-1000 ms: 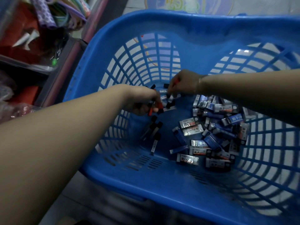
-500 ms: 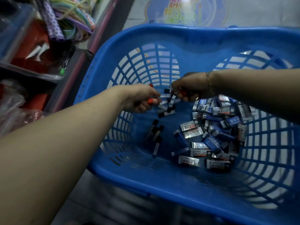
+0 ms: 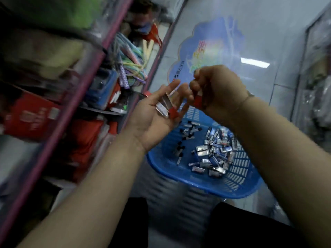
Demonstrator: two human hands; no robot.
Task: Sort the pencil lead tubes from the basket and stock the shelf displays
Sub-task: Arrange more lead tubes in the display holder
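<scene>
- Sorting looks only partly done: the left hand (image 3: 157, 115) lies palm up and spread, a few red-capped lead tubes (image 3: 165, 108) resting across its palm and fingers.
- The right hand (image 3: 215, 90), just beside it at 3 o'clock, pinches another red-capped tube (image 3: 198, 102) — apparently to add it to the handful.
- The blue basket (image 3: 179, 173) sits below the hands at about 5 o'clock, with many tubes left in it: a loose line of black-capped tubes (image 3: 182, 140) on its 9 o'clock side, a denser blue-and-silver heap (image 3: 215, 154) towards 3 o'clock.
- Nothing shows any tube placed on the shelf (image 3: 75, 97) at 9 o'clock; it is blurred, so stocking, I judge, is still ahead.
- The palm tubes run long axis from 11 to 5 o'clock, red caps at the 5 o'clock end; the pinched tube hangs roughly 12 to 6.
</scene>
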